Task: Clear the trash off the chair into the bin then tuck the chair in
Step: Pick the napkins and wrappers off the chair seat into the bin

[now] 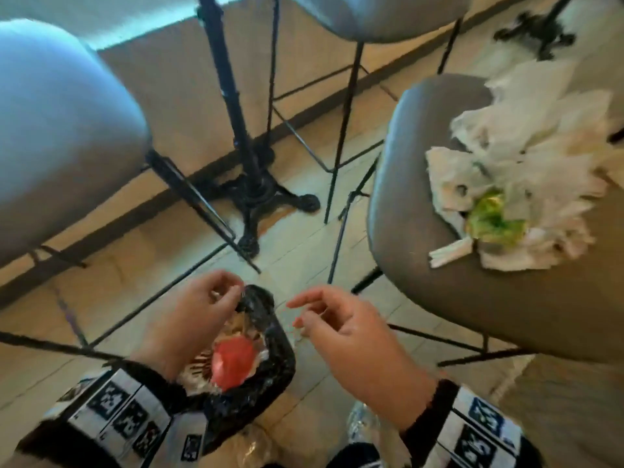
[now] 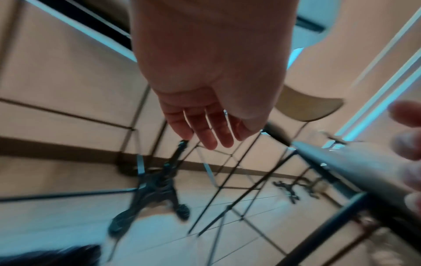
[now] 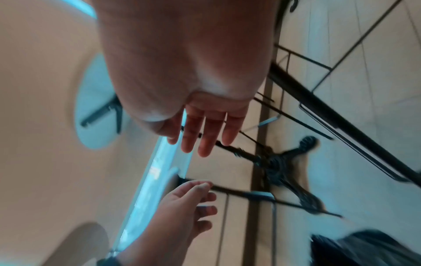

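A grey chair seat (image 1: 422,184) at the right carries the trash (image 1: 526,146): crumpled white napkins, a green scrap (image 1: 493,221) and white paper sticks (image 1: 449,253). Low in the middle stands a bin with a black liner (image 1: 283,363), and a red item (image 1: 233,363) lies inside it. My left hand (image 1: 226,292) hovers over the liner's far rim with loosely bent fingers. It holds nothing in the left wrist view (image 2: 205,133). My right hand (image 1: 304,312) hangs empty to the right of the bin, left of the chair, fingers relaxed (image 3: 200,136).
A black cast-iron table pedestal (image 1: 256,190) stands on the tiled floor beyond the bin. Grey stools on thin black legs stand at the left (image 1: 57,130) and at the top (image 1: 381,15). Crinkled clear plastic (image 1: 364,423) lies by my right wrist.
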{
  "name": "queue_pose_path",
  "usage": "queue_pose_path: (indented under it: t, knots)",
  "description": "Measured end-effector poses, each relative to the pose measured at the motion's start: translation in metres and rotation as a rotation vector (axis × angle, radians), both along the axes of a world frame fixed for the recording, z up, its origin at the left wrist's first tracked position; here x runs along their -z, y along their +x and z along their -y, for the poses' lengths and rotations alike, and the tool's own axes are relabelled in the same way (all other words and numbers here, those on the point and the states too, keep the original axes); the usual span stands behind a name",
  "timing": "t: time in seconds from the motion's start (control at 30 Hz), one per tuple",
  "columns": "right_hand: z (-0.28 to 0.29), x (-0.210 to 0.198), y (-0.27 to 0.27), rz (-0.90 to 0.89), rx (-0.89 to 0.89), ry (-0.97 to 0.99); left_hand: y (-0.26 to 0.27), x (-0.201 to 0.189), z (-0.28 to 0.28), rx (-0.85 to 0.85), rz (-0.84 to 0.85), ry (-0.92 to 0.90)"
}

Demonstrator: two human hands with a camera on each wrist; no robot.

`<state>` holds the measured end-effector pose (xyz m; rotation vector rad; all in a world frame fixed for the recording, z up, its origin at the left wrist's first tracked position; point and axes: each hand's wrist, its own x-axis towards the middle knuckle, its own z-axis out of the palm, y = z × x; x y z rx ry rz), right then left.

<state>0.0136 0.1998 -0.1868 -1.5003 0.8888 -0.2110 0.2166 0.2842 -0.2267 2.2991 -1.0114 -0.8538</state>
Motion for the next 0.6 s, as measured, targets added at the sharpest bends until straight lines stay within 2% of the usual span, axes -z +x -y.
queue_pose_path:
  t: [0.13, 0.23, 0.3, 0.43, 0.6]
  knots:
    - [0.033, -0.062, -0.056, 0.153, 0.184, -0.136, -0.048, -0.064, 0.076, 0.204, 0.065, -0.147]
    - [0.057, -0.082, -0.102, 0.191, 0.302, -0.330, -0.090, -0.093, 0.118, 0.332, 0.071, -0.231]
    - [0.077, -0.081, -0.132, 0.124, 0.402, -0.460, -0.113, -0.099, 0.142, 0.425, 0.075, -0.222]
    - [0.121, -0.064, -0.179, -0.118, 0.562, -0.578, -0.148, -0.098, 0.186, 0.584, 0.130, -0.116]
    - [0.160, -0.053, -0.197, -0.440, 0.491, -0.567, -0.172, -0.086, 0.230, 0.431, 0.196, 0.020]
